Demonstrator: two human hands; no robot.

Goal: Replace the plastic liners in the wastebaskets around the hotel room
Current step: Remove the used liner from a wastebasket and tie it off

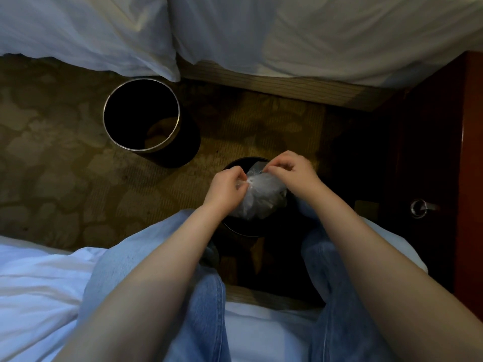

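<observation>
I am pinching the bunched top of the plastic liner [261, 195] with the curled fingers [274, 165] of my left hand [227, 188] and right hand [294, 171]. It is sitting in the wastebasket [235, 164] between my knees [167, 231].

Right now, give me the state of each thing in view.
Far wastebasket: upright on the carpet, no liner visible.
Near wastebasket: upright, bag bunched in its mouth.
Plastic bag: crumpled, held at its top by both hands.
Left hand: pinches the bag.
Right hand: pinches the bag.
</observation>
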